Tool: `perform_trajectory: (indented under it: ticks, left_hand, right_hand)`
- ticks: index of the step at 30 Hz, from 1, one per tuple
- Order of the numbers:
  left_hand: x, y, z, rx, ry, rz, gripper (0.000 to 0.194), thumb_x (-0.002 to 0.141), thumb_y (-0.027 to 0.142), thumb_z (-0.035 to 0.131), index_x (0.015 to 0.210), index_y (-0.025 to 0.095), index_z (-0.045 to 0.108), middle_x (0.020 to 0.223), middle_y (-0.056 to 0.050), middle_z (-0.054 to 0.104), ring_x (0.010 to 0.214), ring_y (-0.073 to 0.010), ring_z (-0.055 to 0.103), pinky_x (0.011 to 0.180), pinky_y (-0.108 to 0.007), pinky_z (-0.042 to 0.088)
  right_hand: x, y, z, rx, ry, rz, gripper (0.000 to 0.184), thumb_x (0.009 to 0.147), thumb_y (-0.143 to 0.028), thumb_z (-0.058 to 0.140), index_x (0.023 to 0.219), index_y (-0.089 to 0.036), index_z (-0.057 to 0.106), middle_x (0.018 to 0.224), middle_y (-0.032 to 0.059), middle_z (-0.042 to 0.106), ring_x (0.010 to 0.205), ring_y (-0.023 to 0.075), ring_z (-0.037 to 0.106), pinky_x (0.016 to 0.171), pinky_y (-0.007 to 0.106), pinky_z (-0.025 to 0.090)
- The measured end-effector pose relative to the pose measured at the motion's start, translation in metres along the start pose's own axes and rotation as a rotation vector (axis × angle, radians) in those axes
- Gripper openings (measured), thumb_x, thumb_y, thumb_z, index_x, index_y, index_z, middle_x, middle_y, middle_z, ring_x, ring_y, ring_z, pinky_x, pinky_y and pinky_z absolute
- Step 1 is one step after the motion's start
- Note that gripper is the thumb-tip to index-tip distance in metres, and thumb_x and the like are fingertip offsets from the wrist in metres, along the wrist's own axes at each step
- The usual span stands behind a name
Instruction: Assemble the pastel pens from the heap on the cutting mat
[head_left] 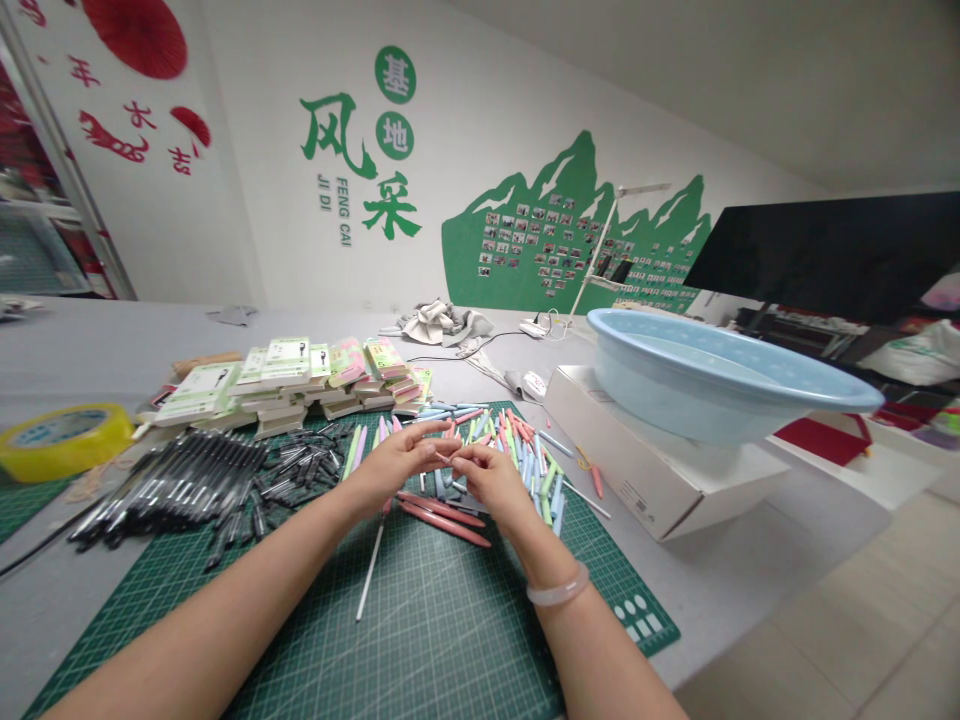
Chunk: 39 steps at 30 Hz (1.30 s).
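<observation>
Head view first: what do we have in the middle of the picture?

We have a left hand [394, 465] and a right hand [487, 485] raised just above a green cutting mat [420, 600] on a grey desk [112, 350], with their fingertips [444, 432] meeting.

And the grip, how do we read it?

We read both hands as pinching, their fingers pressed together from either side on a thin pale sliver [444, 456]. It sits between them over the mat, and it is too small for us to name.

What do we find nearest the hands?

We see a loose scatter of pastel pens [510, 460] on the mat just beyond them, two pink pens [442, 520] lying just below, and a thin white stick [371, 570] under the left hand. A pale bangle [556, 585] circles the right wrist.

And further out on the desk?

On our left we see a heap of black pens [180, 480] beside a yellow tape roll [64, 440], with stacks of packaged cards [300, 380] behind them. On our right, a pale blue basin [712, 375] rests on a white carton [645, 460], and small orange-handled scissors [595, 475] lie between the carton and the mat
</observation>
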<state>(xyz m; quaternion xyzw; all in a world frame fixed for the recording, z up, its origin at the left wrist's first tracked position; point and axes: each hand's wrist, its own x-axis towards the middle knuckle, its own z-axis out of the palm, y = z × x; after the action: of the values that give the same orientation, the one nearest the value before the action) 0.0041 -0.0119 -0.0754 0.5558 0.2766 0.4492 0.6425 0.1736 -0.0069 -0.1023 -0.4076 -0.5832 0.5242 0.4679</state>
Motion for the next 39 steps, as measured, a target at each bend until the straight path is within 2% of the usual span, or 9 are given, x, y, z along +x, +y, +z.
perform_trajectory:
  ticks: [4,7,9,11,14,17,31,36,39]
  left_hand:
    - [-0.001,0.001,0.005,0.045,0.021,0.019,0.051,0.075,0.032,0.066,0.122,0.017,0.053,0.122,-0.016,0.059,0.117,-0.0261,0.051,0.1,-0.04,0.036]
    - [-0.002,0.003,0.004,-0.05,0.051,-0.004,0.045,0.078,0.04,0.061,0.119,0.02,0.056,0.124,-0.014,0.057,0.117,-0.0259,0.051,0.097,-0.04,0.038]
    - [-0.001,0.003,0.002,-0.074,0.098,-0.006,0.038,0.079,0.042,0.059,0.109,0.02,0.061,0.117,-0.012,0.061,0.111,-0.0247,0.054,0.092,-0.039,0.042]
    - [0.0,0.001,-0.001,0.002,0.152,0.012,0.028,0.076,0.038,0.063,0.096,0.019,0.065,0.103,-0.008,0.065,0.099,-0.0213,0.059,0.085,-0.034,0.045]
    - [0.001,-0.002,-0.002,0.127,0.2,0.028,0.021,0.071,0.033,0.068,0.084,0.018,0.065,0.085,-0.003,0.064,0.083,-0.0165,0.059,0.074,-0.027,0.046]
    - [0.001,-0.004,-0.001,0.128,0.22,0.017,0.02,0.069,0.033,0.068,0.082,0.018,0.065,0.081,-0.001,0.063,0.078,-0.0156,0.058,0.07,-0.026,0.045]
    - [0.001,-0.006,-0.002,-0.051,0.146,-0.048,0.018,0.07,0.028,0.069,0.082,0.016,0.064,0.08,-0.002,0.059,0.073,-0.0128,0.057,0.069,-0.025,0.047]
    - [0.001,-0.007,-0.001,-0.057,0.153,-0.057,0.016,0.07,0.027,0.07,0.08,0.016,0.064,0.078,-0.001,0.06,0.073,-0.0123,0.058,0.068,-0.024,0.048]
    - [0.003,-0.004,-0.007,-0.057,0.219,-0.037,0.017,0.07,0.027,0.07,0.079,0.015,0.063,0.08,-0.003,0.063,0.074,-0.0122,0.06,0.064,-0.021,0.049]
  right_hand:
    - [-0.005,-0.003,0.006,0.238,-0.068,0.095,0.023,0.069,-0.037,0.067,0.074,-0.016,0.061,0.053,-0.0058,0.05,0.035,0.0022,0.023,0.035,0.02,0.011]
    - [-0.007,-0.004,0.009,0.384,-0.099,0.136,0.027,0.067,-0.038,0.071,0.079,-0.016,0.06,0.062,-0.004,0.055,0.035,0.0003,0.024,0.035,0.019,0.011]
    - [-0.007,-0.003,0.008,0.432,-0.104,0.148,0.028,0.066,-0.037,0.072,0.08,-0.015,0.06,0.065,-0.0034,0.056,0.036,-0.0004,0.024,0.035,0.018,0.011]
    - [-0.007,-0.003,0.008,0.461,-0.101,0.151,0.028,0.066,-0.036,0.073,0.08,-0.015,0.061,0.067,-0.0029,0.056,0.036,-0.0007,0.025,0.036,0.017,0.012]
    - [-0.008,-0.004,0.008,0.485,-0.104,0.155,0.026,0.067,-0.034,0.072,0.08,-0.015,0.061,0.069,-0.002,0.057,0.037,-0.001,0.025,0.036,0.017,0.012]
    - [-0.009,-0.004,0.009,0.498,-0.108,0.165,0.026,0.067,-0.034,0.073,0.08,-0.015,0.062,0.069,-0.0016,0.058,0.037,-0.0008,0.025,0.036,0.017,0.012]
    - [-0.013,-0.01,0.012,0.584,-0.215,0.238,0.024,0.069,-0.032,0.071,0.08,-0.014,0.06,0.065,-0.0015,0.06,0.034,-0.001,0.02,0.031,0.015,0.011]
    - [-0.014,-0.011,0.012,0.56,-0.214,0.248,0.025,0.069,-0.033,0.071,0.081,-0.015,0.058,0.067,-0.0008,0.061,0.034,-0.0003,0.021,0.03,0.016,0.012]
    - [-0.013,-0.008,0.011,0.479,-0.182,0.21,0.023,0.067,-0.029,0.071,0.079,-0.015,0.058,0.067,0.0002,0.062,0.035,-0.0004,0.023,0.034,0.016,0.012]
